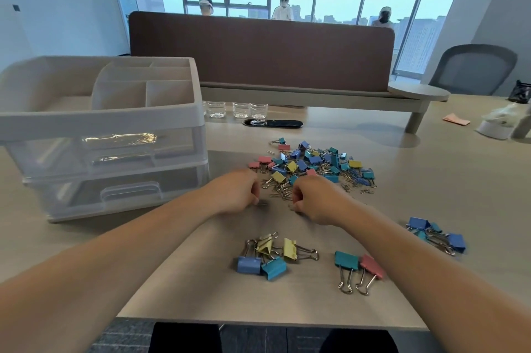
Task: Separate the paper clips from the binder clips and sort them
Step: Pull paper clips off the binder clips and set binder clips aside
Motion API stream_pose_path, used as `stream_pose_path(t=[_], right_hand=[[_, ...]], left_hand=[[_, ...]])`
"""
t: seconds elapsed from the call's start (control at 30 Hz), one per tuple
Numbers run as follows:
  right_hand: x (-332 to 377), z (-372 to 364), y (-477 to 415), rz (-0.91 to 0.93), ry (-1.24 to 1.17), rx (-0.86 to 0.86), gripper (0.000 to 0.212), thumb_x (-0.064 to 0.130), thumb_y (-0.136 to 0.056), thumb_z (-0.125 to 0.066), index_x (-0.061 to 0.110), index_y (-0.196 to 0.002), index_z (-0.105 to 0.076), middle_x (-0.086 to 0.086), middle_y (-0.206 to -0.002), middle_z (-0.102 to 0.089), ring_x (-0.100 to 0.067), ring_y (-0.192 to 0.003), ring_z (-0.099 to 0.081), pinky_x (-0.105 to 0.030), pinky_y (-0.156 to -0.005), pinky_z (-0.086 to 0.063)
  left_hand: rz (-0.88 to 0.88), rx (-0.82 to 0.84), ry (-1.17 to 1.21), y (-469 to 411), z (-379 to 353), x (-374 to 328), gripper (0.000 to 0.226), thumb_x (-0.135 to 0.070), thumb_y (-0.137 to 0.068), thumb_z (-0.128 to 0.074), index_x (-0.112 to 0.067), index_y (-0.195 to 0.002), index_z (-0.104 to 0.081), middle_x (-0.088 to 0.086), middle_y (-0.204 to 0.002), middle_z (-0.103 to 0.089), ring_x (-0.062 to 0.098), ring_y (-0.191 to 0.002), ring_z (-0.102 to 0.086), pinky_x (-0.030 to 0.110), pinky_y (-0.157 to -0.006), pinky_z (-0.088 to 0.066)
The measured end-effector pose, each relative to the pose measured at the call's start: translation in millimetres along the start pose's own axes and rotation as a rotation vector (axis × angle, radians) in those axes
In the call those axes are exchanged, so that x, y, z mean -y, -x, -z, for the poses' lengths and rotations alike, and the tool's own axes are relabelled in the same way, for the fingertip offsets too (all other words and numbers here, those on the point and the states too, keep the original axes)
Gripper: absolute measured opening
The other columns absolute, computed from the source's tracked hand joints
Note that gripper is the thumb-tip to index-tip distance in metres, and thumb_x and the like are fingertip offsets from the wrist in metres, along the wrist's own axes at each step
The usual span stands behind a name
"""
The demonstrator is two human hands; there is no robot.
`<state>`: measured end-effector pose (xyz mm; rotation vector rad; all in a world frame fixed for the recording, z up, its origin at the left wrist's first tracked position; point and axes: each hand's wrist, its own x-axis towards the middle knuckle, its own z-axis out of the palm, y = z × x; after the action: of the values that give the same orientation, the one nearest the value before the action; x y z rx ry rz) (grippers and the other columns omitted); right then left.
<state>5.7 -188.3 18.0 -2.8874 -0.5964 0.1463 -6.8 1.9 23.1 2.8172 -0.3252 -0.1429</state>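
Observation:
A mixed pile of coloured binder clips (pixel 316 161) lies mid-table, with silver paper clips (pixel 280 190) along its near edge. My left hand (pixel 237 191) and my right hand (pixel 314 199) sit at that near edge, knuckles up, fingers curled under. A small paper clip (pixel 261 203) lies at my left fingertips; what either hand holds is hidden. Nearer me lie three separate groups of binder clips: yellow and blue ones (pixel 267 255), a teal and pink pair (pixel 359 266), and blue and teal ones (pixel 436 234) at the right.
A white drawer organizer (pixel 100 134) with open top compartments stands at the left. Behind the pile are clear cups (pixel 238 109), a black oval tray (pixel 273 123) and a brown desk divider (pixel 258 50). People stand beyond it. The table edge (pixel 273 322) is close to me.

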Motion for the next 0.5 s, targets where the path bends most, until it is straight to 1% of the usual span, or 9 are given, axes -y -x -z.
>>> stream_pose_path(t=[0.07, 0.13, 0.23, 0.3, 0.33, 0.43, 0.5], right_hand=[[-1.7, 0.1, -1.4, 0.017, -0.008, -0.049, 0.009, 0.012, -0.093, -0.06, 0.018, -0.099, -0.059, 0.005, -0.096, -0.056, -0.015, -0.092, -0.052, -0.03, -0.081, -0.049], [-1.5, -1.0, -6.5, 0.014, 0.024, -0.049, 0.015, 0.012, -0.093, -0.059, 0.017, -0.107, -0.06, 0.001, -0.103, -0.06, -0.017, -0.099, -0.051, -0.035, -0.087, -0.051], [-0.5, -2.9, -15.1, -0.001, 0.112, 0.002, 0.017, 0.012, -0.094, -0.058, 0.013, -0.112, -0.06, -0.005, -0.108, -0.061, -0.02, -0.097, -0.057, -0.038, -0.088, -0.053], [-0.1, -3.1, -19.3, -0.004, 0.174, 0.03, 0.018, 0.01, -0.094, -0.057, 0.009, -0.111, -0.062, -0.009, -0.107, -0.064, -0.023, -0.094, -0.061, -0.037, -0.087, -0.054], [-0.5, -2.8, -20.7, -0.007, 0.194, 0.042, 0.018, 0.009, -0.094, -0.056, 0.007, -0.111, -0.064, -0.01, -0.107, -0.065, -0.024, -0.095, -0.062, -0.035, -0.086, -0.054], [-0.4, -1.0, -21.5, -0.013, 0.213, 0.065, 0.021, 0.008, -0.094, -0.054, 0.005, -0.113, -0.063, -0.011, -0.107, -0.066, -0.025, -0.095, -0.063, -0.029, -0.083, -0.047], [0.5, 0.7, -22.2, -0.01, 0.222, 0.069, 0.019, 0.009, -0.095, -0.054, 0.005, -0.111, -0.062, -0.011, -0.106, -0.065, -0.025, -0.094, -0.062, -0.03, -0.083, -0.044]], left_hand=[[-0.001, 0.002, -0.009, -2.0, -0.2, 1.4, 0.011, -0.015, -0.09, -0.065, -0.01, -0.1, -0.064, 0.003, -0.101, -0.062, 0.014, -0.086, -0.052, 0.024, -0.07, -0.036], [-0.003, 0.008, -0.022, -3.8, -1.3, 4.8, 0.008, -0.016, -0.089, -0.066, -0.012, -0.095, -0.063, 0.003, -0.096, -0.06, 0.015, -0.085, -0.053, 0.024, -0.07, -0.037], [-0.006, 0.025, -0.035, -8.1, -4.2, 8.6, 0.008, -0.018, -0.088, -0.067, -0.018, -0.092, -0.061, 0.002, -0.097, -0.061, 0.016, -0.085, -0.054, 0.026, -0.072, -0.04], [-0.006, 0.028, -0.036, -11.6, -6.6, 9.6, 0.011, -0.02, -0.089, -0.067, -0.017, -0.098, -0.062, 0.001, -0.098, -0.06, 0.016, -0.086, -0.053, 0.027, -0.073, -0.041], [-0.003, 0.027, -0.034, -13.2, -7.3, 9.4, 0.016, -0.021, -0.089, -0.067, -0.016, -0.103, -0.063, 0.002, -0.101, -0.06, 0.017, -0.088, -0.054, 0.027, -0.074, -0.041], [-0.008, 0.022, -0.034, -17.5, -9.4, 8.3, 0.031, -0.025, -0.088, -0.069, -0.015, -0.117, -0.062, 0.004, -0.111, -0.063, 0.019, -0.095, -0.057, 0.026, -0.075, -0.042], [-0.021, 0.03, -0.011, -19.7, -10.0, 6.5, 0.034, -0.024, -0.089, -0.069, -0.015, -0.12, -0.062, 0.003, -0.112, -0.065, 0.015, -0.09, -0.055, 0.023, -0.072, -0.039]])
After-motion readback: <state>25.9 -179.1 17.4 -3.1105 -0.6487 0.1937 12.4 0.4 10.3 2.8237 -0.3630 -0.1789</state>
